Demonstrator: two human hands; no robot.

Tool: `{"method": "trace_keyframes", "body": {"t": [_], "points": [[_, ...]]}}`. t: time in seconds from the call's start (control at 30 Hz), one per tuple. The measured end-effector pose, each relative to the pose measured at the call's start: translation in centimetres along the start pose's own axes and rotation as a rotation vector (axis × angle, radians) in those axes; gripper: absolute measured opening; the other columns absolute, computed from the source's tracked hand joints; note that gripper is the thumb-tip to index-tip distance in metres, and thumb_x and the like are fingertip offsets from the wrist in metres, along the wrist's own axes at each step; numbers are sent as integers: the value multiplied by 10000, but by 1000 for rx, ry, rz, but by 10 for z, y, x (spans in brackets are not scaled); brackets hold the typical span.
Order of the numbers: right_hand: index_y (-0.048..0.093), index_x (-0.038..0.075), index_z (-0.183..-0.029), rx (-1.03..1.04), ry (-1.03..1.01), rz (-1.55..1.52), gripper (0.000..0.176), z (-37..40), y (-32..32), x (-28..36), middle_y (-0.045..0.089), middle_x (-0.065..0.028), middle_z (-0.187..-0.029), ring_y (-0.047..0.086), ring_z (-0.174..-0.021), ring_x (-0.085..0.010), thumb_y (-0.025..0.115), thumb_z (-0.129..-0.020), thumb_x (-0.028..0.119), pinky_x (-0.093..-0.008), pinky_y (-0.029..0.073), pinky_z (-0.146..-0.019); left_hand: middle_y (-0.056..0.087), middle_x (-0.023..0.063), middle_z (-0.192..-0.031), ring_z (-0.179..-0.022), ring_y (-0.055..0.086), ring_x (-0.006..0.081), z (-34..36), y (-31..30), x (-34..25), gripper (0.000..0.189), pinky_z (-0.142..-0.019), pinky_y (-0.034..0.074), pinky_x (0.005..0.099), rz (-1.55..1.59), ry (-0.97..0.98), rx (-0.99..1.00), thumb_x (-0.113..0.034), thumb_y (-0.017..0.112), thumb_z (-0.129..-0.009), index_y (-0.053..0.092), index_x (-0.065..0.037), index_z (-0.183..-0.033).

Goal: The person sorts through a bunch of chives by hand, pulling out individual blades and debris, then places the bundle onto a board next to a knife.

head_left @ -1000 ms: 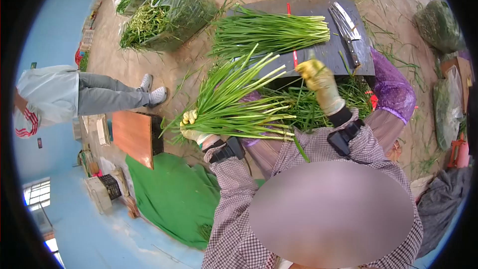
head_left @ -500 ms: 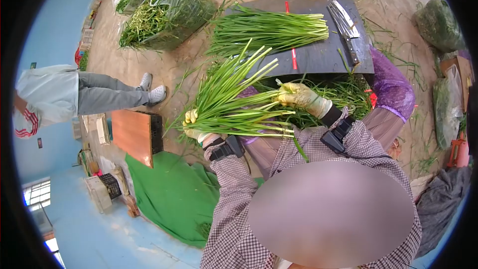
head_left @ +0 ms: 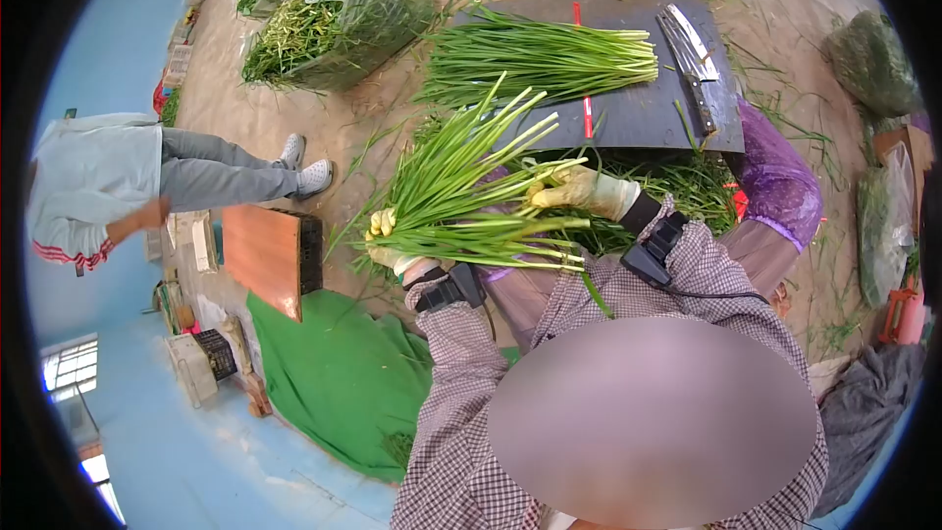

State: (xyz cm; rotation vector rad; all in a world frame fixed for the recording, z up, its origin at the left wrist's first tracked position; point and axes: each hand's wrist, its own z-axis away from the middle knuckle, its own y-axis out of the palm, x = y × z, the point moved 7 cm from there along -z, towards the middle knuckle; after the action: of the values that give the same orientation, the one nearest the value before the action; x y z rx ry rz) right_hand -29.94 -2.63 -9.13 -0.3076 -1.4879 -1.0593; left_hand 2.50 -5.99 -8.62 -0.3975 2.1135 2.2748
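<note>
A loose, fanned-out bunch of garlic chives [head_left: 471, 162] lies across my lap, its pale stem ends pointing right. My gloved left hand [head_left: 385, 236] is closed around the leafy part of this bunch. At the stem ends, my gloved right hand [head_left: 581, 188] has its fingers closed on some of the stalks; the exact fingertips are partly hidden. Just beyond, a thicker, neatly aligned pile of garlic chives [head_left: 549, 57] rests on a dark board [head_left: 643, 123]. Red strips [head_left: 588, 116] show on either side of that pile. A knife [head_left: 699, 88] with a dark handle lies at the board's right side beside another blade.
Stuffed plastic bags of greens [head_left: 358, 25] stand at the upper left. Another person [head_left: 108, 172] stands on the left near an orange-brown board [head_left: 263, 250]. A green cloth [head_left: 339, 378] covers floor at lower left. Loose leaves [head_left: 687, 186] lie under the dark board.
My right hand has shifted slightly left along the stem ends. My left hand keeps its hold. The other person's arm has swung forward. The whole view has moved slightly.
</note>
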Motion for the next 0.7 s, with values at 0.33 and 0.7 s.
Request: {"method": "trace_keyframes", "body": {"t": [0.33,0.7], "points": [[620,46,-1099,-342,-236,-383,220,80,-41,34,610,0,-926,482,-721,-86,640,-998,241,-233,400,-672,529,-11,-723,-729,502,159,4,-11,-6,140,-760,456,345,-60,-22,126,-210,637,-850,528,-131,-813],[560,-45,-1066,-1021,-591,-1113,202,203,-127,-4,556,-96,-967,482,-674,-136,597,-947,114,-324,515,-696,530,-19,-701,-692,490,162,1,-31,-8,114,-707,446,346,8,-17,123,-196,602,-839,520,-134,-791]]}}
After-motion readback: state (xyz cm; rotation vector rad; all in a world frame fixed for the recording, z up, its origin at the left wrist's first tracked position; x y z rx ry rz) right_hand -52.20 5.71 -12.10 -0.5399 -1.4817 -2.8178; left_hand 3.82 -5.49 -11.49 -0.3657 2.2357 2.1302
